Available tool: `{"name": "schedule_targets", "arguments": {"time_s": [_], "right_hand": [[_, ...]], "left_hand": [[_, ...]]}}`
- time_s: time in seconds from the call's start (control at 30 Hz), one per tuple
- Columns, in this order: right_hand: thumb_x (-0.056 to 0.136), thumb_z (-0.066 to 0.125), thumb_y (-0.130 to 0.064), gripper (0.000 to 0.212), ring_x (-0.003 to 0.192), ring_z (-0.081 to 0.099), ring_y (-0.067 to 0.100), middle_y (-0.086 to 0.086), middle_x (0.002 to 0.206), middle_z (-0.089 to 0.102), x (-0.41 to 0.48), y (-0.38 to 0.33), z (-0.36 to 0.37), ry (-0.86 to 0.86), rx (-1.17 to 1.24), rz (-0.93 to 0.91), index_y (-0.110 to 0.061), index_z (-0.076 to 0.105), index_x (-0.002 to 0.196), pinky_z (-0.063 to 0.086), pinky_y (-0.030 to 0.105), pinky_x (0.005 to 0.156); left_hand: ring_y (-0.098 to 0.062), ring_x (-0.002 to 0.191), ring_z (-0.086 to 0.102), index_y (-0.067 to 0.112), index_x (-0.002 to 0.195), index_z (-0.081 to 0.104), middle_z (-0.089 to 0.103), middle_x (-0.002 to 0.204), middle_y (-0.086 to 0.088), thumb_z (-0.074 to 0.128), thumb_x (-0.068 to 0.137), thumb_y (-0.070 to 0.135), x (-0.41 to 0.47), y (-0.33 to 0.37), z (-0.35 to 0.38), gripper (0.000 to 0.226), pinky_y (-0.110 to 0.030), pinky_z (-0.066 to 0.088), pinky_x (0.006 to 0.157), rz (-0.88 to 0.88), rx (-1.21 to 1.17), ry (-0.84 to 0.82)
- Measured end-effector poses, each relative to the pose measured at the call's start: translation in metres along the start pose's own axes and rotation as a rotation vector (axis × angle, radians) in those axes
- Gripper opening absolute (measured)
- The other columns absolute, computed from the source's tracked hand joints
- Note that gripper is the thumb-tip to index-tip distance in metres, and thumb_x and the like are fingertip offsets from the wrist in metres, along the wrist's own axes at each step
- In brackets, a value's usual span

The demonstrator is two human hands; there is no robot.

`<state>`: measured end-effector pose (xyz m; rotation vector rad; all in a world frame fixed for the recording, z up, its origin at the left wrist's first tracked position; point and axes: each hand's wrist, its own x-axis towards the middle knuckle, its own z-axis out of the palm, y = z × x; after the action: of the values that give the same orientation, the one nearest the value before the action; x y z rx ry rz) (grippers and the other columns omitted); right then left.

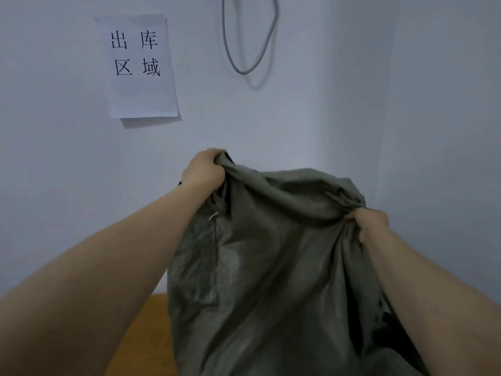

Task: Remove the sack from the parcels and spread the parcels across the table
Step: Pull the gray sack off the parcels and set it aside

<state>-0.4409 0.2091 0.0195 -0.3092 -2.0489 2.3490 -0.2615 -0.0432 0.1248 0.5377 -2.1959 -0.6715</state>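
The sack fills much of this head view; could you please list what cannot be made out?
Parcels: none show in the head view; the sack hides whatever it covers.
Sack's lower end: cut off by the bottom edge.
Table: only a corner shows; the sack and left forearm hide the rest.
Fingertips of the left hand and right hand: mostly buried in gripped cloth.
Cable: its top runs off the upper edge.

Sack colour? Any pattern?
The sack is plain dull olive-grey, no print visible; head view, held by left hand and right hand.

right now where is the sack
In the head view's lower centre, the sack hangs between the left hand and right hand, over the wooden table.
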Motion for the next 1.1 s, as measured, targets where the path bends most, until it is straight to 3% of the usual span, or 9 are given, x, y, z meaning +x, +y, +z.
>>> {"name": "schedule_targets", "arguments": {"time_s": [0.13,0.27,0.33,0.4,0.5,0.67,0.8,0.9,1.1], "right_hand": [[0.068,0.057,0.021,0.094,0.125,0.045,0.036,0.019,0.145,0.038,-0.006,0.004,-0.003,-0.26,-0.268,-0.188,-0.017,0.029,0.149,0.046,0.044,0.098],[0.074,0.063,0.008,0.1,0.104,0.059,0.023,0.013,0.139,0.047,-0.035,-0.016,0.012,-0.72,-0.26,-0.238,-0.034,0.015,0.151,0.049,0.037,0.089],[0.065,0.084,-0.022,0.111,0.113,0.056,0.018,0.002,0.141,0.045,-0.055,-0.019,0.027,-0.863,-0.427,-0.304,-0.034,0.013,0.15,0.048,0.033,0.091],[0.038,0.09,-0.057,0.149,0.139,0.032,0.02,-0.001,0.156,0.024,-0.071,-0.013,0.047,-0.879,-0.749,-0.397,-0.039,-0.008,0.15,0.036,0.039,0.11],[0.03,0.078,-0.074,0.16,0.149,-0.003,0.023,0.007,0.161,-0.003,-0.092,0.009,0.076,-0.851,-1.084,-0.525,-0.037,-0.03,0.142,0.011,0.047,0.12],[0.067,0.078,-0.05,0.135,0.142,0.028,0.026,0.007,0.156,0.027,-0.099,0.039,0.104,-0.656,-1.083,-0.542,-0.026,-0.029,0.145,0.008,0.055,0.114],[0.077,0.064,-0.032,0.08,0.121,0.053,0.031,0.013,0.136,0.053,-0.085,0.048,0.095,-0.593,-1.02,-0.615,-0.019,0.025,0.146,0.043,0.037,0.1],[0.079,0.059,-0.008,0.044,0.112,0.058,0.028,0.013,0.122,0.063,-0.076,0.047,0.081,-0.568,-0.916,-0.608,-0.013,0.058,0.122,0.045,0.03,0.091],[0.081,0.057,-0.001,0.029,0.104,0.063,0.032,0.02,0.11,0.067,-0.043,0.048,0.057,-0.454,-0.915,-0.454,-0.002,0.067,0.108,0.048,0.034,0.087]], "left_hand": [[-0.028,0.119,0.054,0.03,0.107,0.07,0.064,0.123,-0.002,0.04,0.072,0.012,-0.03,-0.009,0.023,0.05,-0.042,0.037,0.107,-0.095,-0.094,-0.185],[-0.026,0.115,0.055,0.015,0.119,0.066,0.063,0.125,-0.006,0.036,0.088,-0.003,-0.05,-0.013,0.041,0.047,-0.025,0.043,0.09,-0.087,-0.104,-0.32],[-0.024,0.116,0.055,0.015,0.122,0.065,0.061,0.127,-0.004,0.036,0.088,-0.005,-0.055,-0.014,0.048,0.048,-0.022,0.043,0.088,-0.089,-0.124,-0.345],[-0.019,0.116,0.056,0.013,0.123,0.064,0.062,0.126,-0.003,0.037,0.086,-0.007,-0.06,-0.011,0.052,0.05,-0.018,0.042,0.086,-0.088,-0.158,-0.362],[-0.018,0.111,0.058,0.008,0.119,0.066,0.066,0.118,-0.007,0.037,0.083,-0.009,-0.063,-0.004,0.054,0.049,-0.022,0.044,0.089,-0.042,-0.187,-0.413],[-0.014,0.099,0.055,0.011,0.111,0.066,0.061,0.102,-0.003,0.052,0.086,0.0,-0.067,-0.008,0.048,0.031,-0.026,0.043,0.094,-0.08,-0.23,-0.503],[-0.017,0.108,0.059,0.006,0.124,0.058,0.063,0.12,-0.006,0.059,0.075,-0.002,-0.067,-0.022,0.037,0.049,-0.028,0.047,0.095,-0.194,-0.474,-0.492],[-0.023,0.131,0.043,0.014,0.143,0.04,0.043,0.145,-0.005,0.059,0.08,0.004,-0.063,-0.056,0.023,0.067,-0.033,0.038,0.106,-0.242,-0.277,-0.411],[-0.029,0.143,0.023,0.016,0.153,0.011,0.018,0.157,-0.007,0.071,0.082,0.027,-0.077,-0.127,0.037,0.093,-0.042,0.024,0.114,-0.405,-0.036,-0.589]]}}
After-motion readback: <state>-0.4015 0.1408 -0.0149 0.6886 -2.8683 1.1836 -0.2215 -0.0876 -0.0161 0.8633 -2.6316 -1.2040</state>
